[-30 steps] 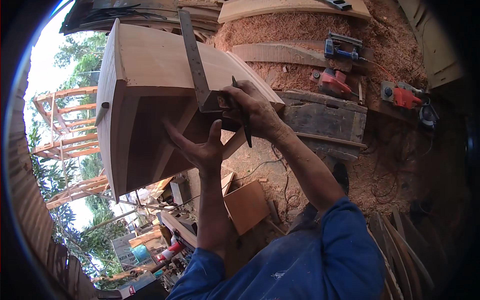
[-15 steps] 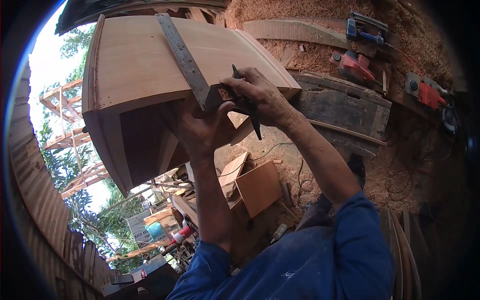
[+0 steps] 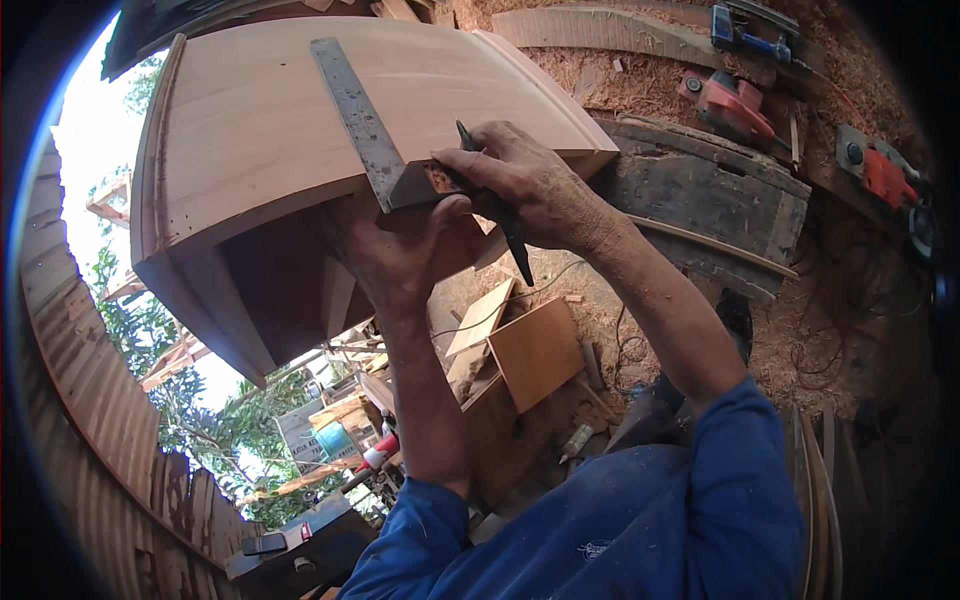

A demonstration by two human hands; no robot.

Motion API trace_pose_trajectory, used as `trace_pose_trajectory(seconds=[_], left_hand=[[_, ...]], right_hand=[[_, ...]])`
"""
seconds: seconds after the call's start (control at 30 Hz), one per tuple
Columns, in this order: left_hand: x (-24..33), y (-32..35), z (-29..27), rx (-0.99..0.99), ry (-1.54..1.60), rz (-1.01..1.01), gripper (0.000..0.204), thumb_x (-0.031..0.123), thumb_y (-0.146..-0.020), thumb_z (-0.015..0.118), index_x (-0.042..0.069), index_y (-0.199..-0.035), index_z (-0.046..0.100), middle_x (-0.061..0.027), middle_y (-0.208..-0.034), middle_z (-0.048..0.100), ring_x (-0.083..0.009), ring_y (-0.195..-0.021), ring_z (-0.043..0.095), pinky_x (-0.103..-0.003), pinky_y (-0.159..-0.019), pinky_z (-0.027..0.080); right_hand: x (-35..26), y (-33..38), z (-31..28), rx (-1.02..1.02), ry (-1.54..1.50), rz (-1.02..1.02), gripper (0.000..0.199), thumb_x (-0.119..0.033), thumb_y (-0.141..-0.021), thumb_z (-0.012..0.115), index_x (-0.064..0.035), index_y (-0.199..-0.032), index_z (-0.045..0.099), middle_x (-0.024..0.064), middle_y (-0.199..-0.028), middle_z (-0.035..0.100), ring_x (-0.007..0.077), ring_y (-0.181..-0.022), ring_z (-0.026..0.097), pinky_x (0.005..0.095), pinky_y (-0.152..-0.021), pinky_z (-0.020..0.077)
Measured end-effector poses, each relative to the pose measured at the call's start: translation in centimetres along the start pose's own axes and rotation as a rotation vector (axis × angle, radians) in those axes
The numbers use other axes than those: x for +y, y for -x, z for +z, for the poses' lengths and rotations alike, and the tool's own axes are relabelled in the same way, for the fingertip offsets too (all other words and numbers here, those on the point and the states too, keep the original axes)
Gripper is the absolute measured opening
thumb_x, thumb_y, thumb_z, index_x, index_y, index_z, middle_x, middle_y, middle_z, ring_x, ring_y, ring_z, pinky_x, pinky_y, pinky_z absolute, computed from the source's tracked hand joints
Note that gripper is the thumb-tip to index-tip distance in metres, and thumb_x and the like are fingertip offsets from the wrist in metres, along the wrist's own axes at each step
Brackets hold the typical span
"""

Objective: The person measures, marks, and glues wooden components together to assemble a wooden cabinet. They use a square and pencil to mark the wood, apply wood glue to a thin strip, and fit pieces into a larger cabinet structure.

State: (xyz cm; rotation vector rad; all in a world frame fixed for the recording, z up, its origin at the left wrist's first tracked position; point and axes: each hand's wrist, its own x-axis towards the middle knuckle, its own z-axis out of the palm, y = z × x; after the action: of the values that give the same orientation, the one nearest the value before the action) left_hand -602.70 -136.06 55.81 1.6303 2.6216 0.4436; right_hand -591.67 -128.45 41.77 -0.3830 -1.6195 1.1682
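A wooden cabinet-like box [image 3: 235, 120] with a pale top panel and a dark open side stands in front of me. Across the panel lies the steel blade of a try square [image 3: 352, 112]. Its stock is at the panel's near edge. My left hand [image 3: 385, 255] grips there from below, thumb up against the stock; its other fingers are partly hidden under the edge. My right hand [image 3: 535, 190] is closed around a slim black pen-like marker [image 3: 517, 255], close by the stock's right end. The marker's lower end points down and away from the panel.
Right of the box is a worn dark wooden bench or chest [image 3: 700, 195]. Beyond it, red power tools [image 3: 728, 105] and a blue tool [image 3: 745, 38] lie among wood shavings. Board offcuts [image 3: 540, 352] and a cable are on the floor below. Corrugated sheeting [image 3: 90, 400] stands at left.
My view has shifted, so the box appears farther left and the tools farther right. The try square's far end has swung slightly right on the panel. Both hands keep their grips.
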Motion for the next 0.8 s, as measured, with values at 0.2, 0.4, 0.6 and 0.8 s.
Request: trace_pose_trajectory(seconds=[0.2, 0.4, 0.6, 0.8], left_hand=[[-0.48, 0.01, 0.28, 0.125, -0.124, 0.185, 0.047, 0.028, -0.068, 0.093, -0.002, -0.096, 0.07, -0.0092, -0.086, 0.072, -0.0166, -0.076, 0.067, -0.033, -0.075, 0.054], [-0.21, 0.29, 0.67, 0.168, -0.193, 0.246, 0.046, 0.027, -0.069, 0.093, -0.002, -0.097, 0.07, -0.0092, -0.087, 0.072, -0.0171, -0.077, 0.068, -0.034, -0.076, 0.054], [-0.24, 0.25, 0.53, 0.137, -0.112, 0.191, 0.047, 0.027, -0.069, 0.093, -0.002, -0.099, 0.07, -0.0096, -0.089, 0.073, -0.0178, -0.08, 0.068, -0.034, -0.077, 0.054], [-0.33, 0.14, 0.48, 0.107, -0.061, 0.155, 0.048, 0.027, -0.069, 0.093, -0.002, -0.101, 0.07, -0.01, -0.091, 0.073, -0.0185, -0.082, 0.068, -0.035, -0.079, 0.053]], right_hand=[[0.29, -0.36, 0.33, -0.011, 0.028, 0.006, 0.055, -0.017, -0.086, 0.07, -0.0105, -0.138, 0.054, 0.0164, -0.119, 0.056, 0.0356, -0.111, 0.058, 0.045, -0.094, 0.0496], [-0.05, -0.55, -0.15, -0.014, 0.052, -0.016, 0.046, -0.026, -0.09, 0.066, -0.0101, -0.132, 0.055, 0.0188, -0.109, 0.055, 0.036, -0.109, 0.058, 0.0456, -0.092, 0.0522], [0.13, -0.21, 0.18, -0.013, 0.042, -0.012, 0.047, -0.029, -0.09, 0.066, -0.0114, -0.133, 0.055, 0.0186, -0.108, 0.056, 0.0359, -0.108, 0.058, 0.0451, -0.092, 0.0525], [-0.1, -0.38, 0.2, -0.011, 0.044, -0.008, 0.047, -0.023, -0.09, 0.066, -0.0118, -0.135, 0.054, 0.0193, -0.112, 0.055, 0.0358, -0.11, 0.058, 0.0457, -0.093, 0.0524]])
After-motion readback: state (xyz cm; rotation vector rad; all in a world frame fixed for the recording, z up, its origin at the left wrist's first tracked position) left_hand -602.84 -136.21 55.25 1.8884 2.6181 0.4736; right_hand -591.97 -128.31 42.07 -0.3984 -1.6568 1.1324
